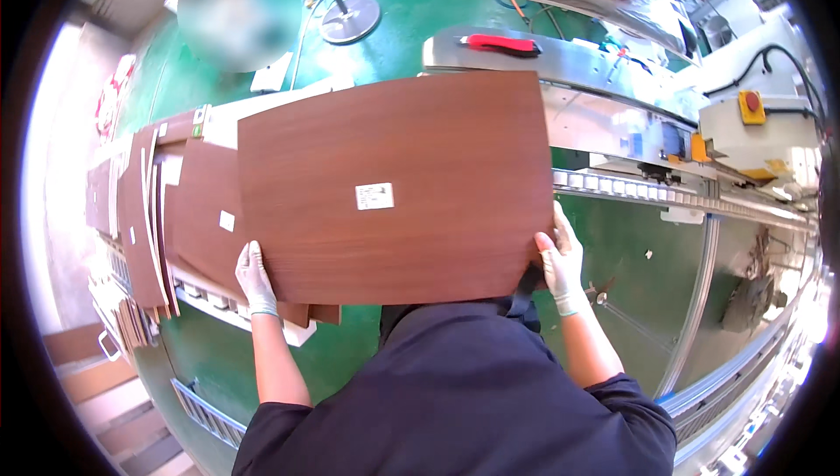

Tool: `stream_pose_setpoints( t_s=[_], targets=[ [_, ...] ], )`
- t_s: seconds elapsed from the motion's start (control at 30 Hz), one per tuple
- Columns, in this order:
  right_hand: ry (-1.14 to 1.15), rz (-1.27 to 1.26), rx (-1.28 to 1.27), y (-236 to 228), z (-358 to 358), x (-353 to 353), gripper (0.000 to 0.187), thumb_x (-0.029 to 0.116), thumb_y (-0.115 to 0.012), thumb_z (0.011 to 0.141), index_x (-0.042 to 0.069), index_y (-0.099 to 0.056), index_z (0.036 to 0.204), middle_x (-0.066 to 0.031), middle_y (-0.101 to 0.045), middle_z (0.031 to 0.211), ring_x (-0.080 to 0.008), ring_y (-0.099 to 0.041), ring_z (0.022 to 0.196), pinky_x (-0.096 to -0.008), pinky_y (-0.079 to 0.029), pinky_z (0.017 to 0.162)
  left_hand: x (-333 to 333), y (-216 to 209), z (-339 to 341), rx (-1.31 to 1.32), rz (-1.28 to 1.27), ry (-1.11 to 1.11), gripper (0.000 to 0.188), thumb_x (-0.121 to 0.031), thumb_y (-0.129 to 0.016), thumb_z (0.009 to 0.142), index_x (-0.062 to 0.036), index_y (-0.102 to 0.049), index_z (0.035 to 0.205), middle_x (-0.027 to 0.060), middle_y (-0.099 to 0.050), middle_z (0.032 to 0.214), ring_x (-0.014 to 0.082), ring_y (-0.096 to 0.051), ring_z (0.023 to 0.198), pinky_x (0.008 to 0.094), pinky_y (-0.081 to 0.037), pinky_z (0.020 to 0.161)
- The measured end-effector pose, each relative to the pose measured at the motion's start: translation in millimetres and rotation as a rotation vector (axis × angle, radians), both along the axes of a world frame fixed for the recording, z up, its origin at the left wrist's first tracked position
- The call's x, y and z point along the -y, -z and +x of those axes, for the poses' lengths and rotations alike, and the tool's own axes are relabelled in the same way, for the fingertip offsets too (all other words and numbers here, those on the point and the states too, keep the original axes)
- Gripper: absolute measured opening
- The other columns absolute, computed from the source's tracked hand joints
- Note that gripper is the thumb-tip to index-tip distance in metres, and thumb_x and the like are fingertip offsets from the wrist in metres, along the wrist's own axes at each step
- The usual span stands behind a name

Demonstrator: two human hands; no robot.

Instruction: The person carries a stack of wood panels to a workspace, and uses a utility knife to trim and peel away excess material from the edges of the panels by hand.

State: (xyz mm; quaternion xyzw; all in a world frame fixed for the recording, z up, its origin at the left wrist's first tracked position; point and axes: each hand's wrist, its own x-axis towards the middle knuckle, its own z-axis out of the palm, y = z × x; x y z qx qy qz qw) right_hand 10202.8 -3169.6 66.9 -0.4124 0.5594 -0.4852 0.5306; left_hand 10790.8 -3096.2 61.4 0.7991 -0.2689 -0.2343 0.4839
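Observation:
A large brown wood-grain panel (420,135) is held level in front of my body, with a small white label (374,196) near its middle. My left hand (255,279), in a whitish glove, is closed on the panel's near left corner. On the near right edge, my right hand (563,257) grips it too; its glove leaves the thumb tip bare. The fingers under the panel are hidden on both sides. To the left, another brown panel (206,205) with a white label lies on a stack, partly covered by the one I hold.
More brown panels (140,213) lean at the far left. On the right runs a machine with a chain-like rail (630,185) and a red stop button (752,102) on a yellow box. A red-handled cutter (500,45) lies on the metal ledge. A round-based stand (350,19) rises from the green floor.

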Motion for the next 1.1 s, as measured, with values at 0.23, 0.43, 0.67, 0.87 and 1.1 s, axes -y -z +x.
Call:
stream_pose_setpoints(
  t_s=[0.23, 0.43, 0.67, 0.87, 1.1],
  targets=[
    [0.264, 0.029, -0.118, 13.3, -123.8, -58.5, 0.050, -0.002, -0.069, 0.095, -0.003, -0.054, 0.143, -0.0124, -0.062, 0.140, -0.0200, -0.061, 0.123, -0.0349, -0.046, 0.109, 66.6, -11.7, -132.5, -0.256, 0.044, 0.213, 0.046, -0.010, -0.065, 0.103, 0.0079, -0.054, 0.144, 0.0135, -0.066, 0.133, 0.0155, -0.060, 0.119, 0.0294, -0.046, 0.108],
    [0.424, 0.100, -0.138, 36.9, -212.2, -50.6, 0.029, -0.001, -0.065, 0.096, -0.003, -0.067, 0.125, -0.0072, -0.071, 0.117, -0.0148, -0.065, 0.106, -0.0296, -0.050, 0.099, 75.1, 12.2, -177.7, -0.457, 0.064, 0.411, 0.040, -0.018, -0.062, 0.106, 0.0076, -0.059, 0.137, 0.0117, -0.066, 0.134, 0.0174, -0.062, 0.120, 0.0305, -0.049, 0.105],
    [0.697, 0.079, 0.843, 31.5, -242.7, -46.2, 0.073, 0.063, -0.044, 0.104, 0.000, -0.058, 0.137, -0.0170, -0.067, 0.132, -0.0316, -0.065, 0.119, -0.0471, -0.051, 0.102, 101.3, -1.2, -219.1, -0.505, 0.222, 0.631, 0.055, -0.037, -0.051, 0.110, 0.0082, -0.054, 0.142, 0.0128, -0.060, 0.143, 0.0213, -0.056, 0.131, 0.0348, -0.045, 0.111],
    [0.747, 0.036, 0.993, 52.0, -125.1, -65.9, 0.063, 0.051, -0.061, 0.101, 0.011, -0.050, 0.149, -0.0068, -0.056, 0.149, -0.0289, -0.051, 0.137, -0.0474, -0.040, 0.116, 121.6, -6.1, -283.5, -0.788, 0.309, 0.573, 0.055, -0.040, -0.047, 0.111, 0.0015, -0.050, 0.147, 0.0129, -0.058, 0.145, 0.0260, -0.057, 0.131, 0.0405, -0.045, 0.113],
    [0.770, 0.003, 1.217, 44.6, -168.1, -30.4, 0.063, 0.049, -0.061, 0.098, 0.004, -0.055, 0.142, -0.0152, -0.061, 0.143, -0.0390, -0.057, 0.131, -0.0546, -0.043, 0.115, 123.5, 18.8, -335.3, -0.649, 0.328, 0.782, 0.069, -0.047, -0.051, 0.109, 0.0052, -0.043, 0.152, 0.0133, -0.050, 0.155, 0.0244, -0.045, 0.142, 0.0375, -0.029, 0.123]
  ],
)
